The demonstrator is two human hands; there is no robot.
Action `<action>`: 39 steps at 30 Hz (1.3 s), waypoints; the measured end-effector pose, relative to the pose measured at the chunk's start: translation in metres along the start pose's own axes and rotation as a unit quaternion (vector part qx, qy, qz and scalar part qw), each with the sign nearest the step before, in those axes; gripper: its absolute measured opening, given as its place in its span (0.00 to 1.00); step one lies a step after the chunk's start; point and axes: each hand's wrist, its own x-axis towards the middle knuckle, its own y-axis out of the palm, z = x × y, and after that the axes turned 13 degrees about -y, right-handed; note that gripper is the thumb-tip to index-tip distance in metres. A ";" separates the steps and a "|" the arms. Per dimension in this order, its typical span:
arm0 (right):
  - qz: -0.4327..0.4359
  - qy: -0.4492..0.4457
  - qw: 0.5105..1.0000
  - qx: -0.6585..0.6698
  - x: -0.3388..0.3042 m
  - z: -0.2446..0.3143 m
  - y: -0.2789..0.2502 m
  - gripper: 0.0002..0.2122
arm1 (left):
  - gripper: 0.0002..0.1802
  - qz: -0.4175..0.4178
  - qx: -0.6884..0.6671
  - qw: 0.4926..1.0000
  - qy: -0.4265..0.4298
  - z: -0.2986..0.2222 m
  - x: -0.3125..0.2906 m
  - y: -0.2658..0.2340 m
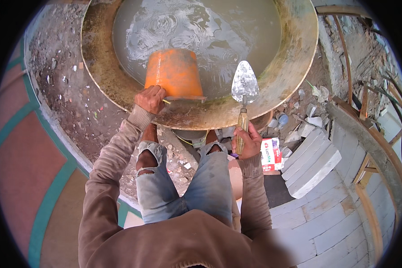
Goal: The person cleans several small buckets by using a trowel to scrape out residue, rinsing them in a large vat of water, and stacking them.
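Note:
An orange bucket [173,73], smeared with grey, lies tipped over the near edge of a large round basin [295,67]; its base points toward the murky water [201,27]. My left hand [150,98] grips the bucket near its rim, at the lower left. In my right hand [248,140] is a trowel [244,82], held by its wooden handle with the blade pointing away from me. Whitish residue coats the blade, which shows above the basin's near right wall. The inside of the bucket is hidden from here.
Right of my legs are a printed white and red bag [270,154], a stack of grey-white blocks [312,163] and broken rubble [306,127]. Wooden strips [344,58] lean farther right. A red and green paved surface [27,147] runs along the left, beyond gravelly ground [71,98].

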 end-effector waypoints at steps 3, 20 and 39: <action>-0.059 -0.026 0.998 -0.016 -0.005 0.006 -0.012 0.14 | 0.12 -0.096 -0.003 0.995 0.003 -0.003 0.034 -0.026; -0.260 -0.115 0.956 0.072 -0.059 0.006 -0.068 0.15 | 0.09 -0.075 -0.136 0.984 -0.087 -0.113 0.053 -0.037; -0.594 -0.004 0.786 0.172 -0.168 -0.215 -0.296 0.18 | 0.16 0.228 -0.527 0.815 -0.074 -0.324 -0.026 -0.034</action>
